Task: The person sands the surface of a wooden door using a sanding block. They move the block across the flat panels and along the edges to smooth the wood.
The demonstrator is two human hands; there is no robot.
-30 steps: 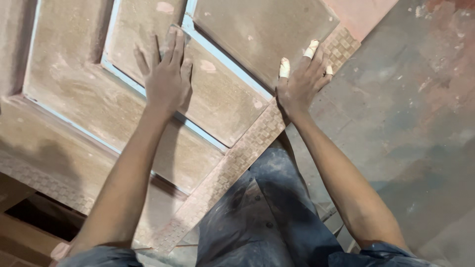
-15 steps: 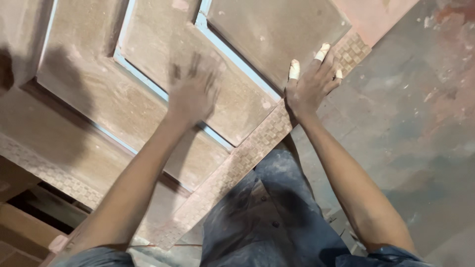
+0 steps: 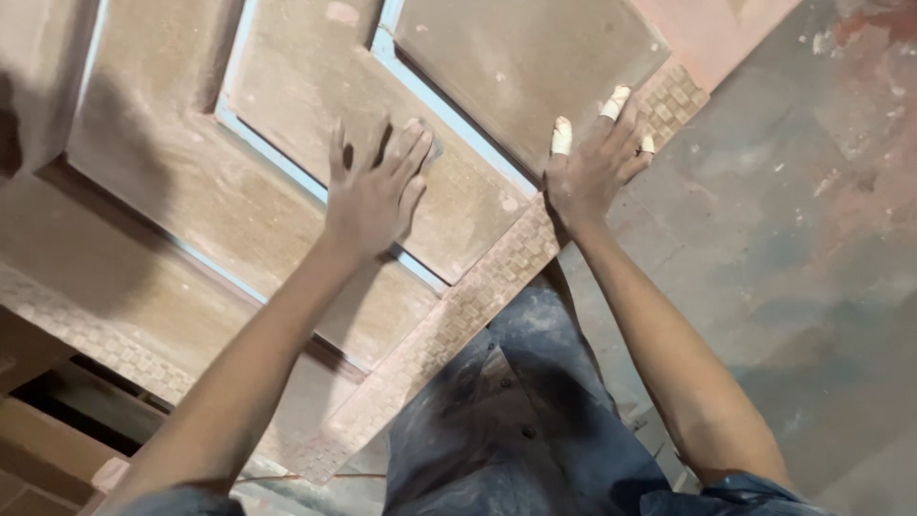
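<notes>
My left hand (image 3: 373, 196) is spread flat, fingers splayed toward twelve o'clock, palm pressed on a raised panel (image 3: 287, 143) of the wooden door (image 3: 162, 239). It grips nothing, just lies open on the dusty brown wood. My right hand (image 3: 592, 172) sits at about three o'clock from it, also open, fingers fanned, resting where the panel area meets the door's carved border (image 3: 458, 306). Pale tape wraps show on several right fingertips (image 3: 562, 136).

The panels are smooth and matte with a chalky film; pale blue lines (image 3: 449, 105) run in the grooves between them. The border is a strip of small basket-weave squares, rough to the eye, running diagonally from two o'clock down to seven o'clock. Beyond that edge, toward three and four o'clock, lies a mottled grey and reddish concrete floor (image 3: 812, 287). At six o'clock my dusty dark trousers (image 3: 506, 420) sit just beside the door's edge. At eight o'clock, dark gaps and wooden pieces (image 3: 57, 430) show under the door.
</notes>
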